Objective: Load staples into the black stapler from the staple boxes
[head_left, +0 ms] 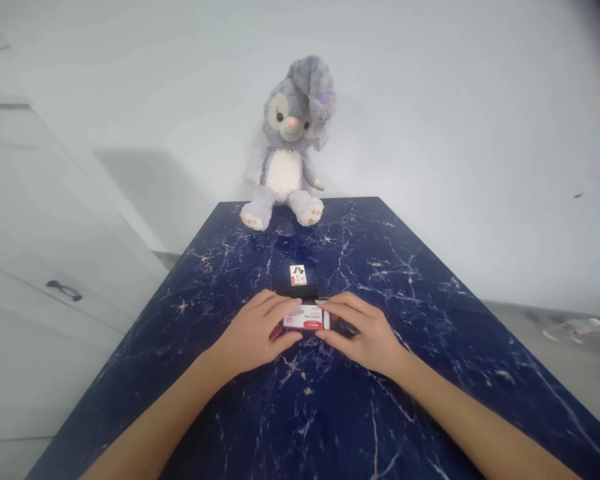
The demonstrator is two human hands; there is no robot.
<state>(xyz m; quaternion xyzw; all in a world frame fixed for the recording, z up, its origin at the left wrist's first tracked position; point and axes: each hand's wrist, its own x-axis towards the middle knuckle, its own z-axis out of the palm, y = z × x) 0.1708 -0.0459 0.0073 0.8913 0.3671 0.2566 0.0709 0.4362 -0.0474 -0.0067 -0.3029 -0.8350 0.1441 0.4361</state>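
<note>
My left hand (263,328) and my right hand (363,330) meet around a small white-and-red box (305,318) lying on the blue table. Its print looks like that of a staple box, turned upside down to me. Fingers and thumb of each hand close on one end of it. Just behind the box is a dark, long object (303,292), possibly a stapler, partly hidden by the fingers. A second small white box (298,275) with a dark picture and a red patch sits farther back.
A grey plush rabbit (285,167) sits at the far table edge against the white wall. The dark blue marbled table (260,427) narrows away from me. On the left stands a white cabinet (35,220). Clear plastic wrapping (583,330) lies beyond the right edge.
</note>
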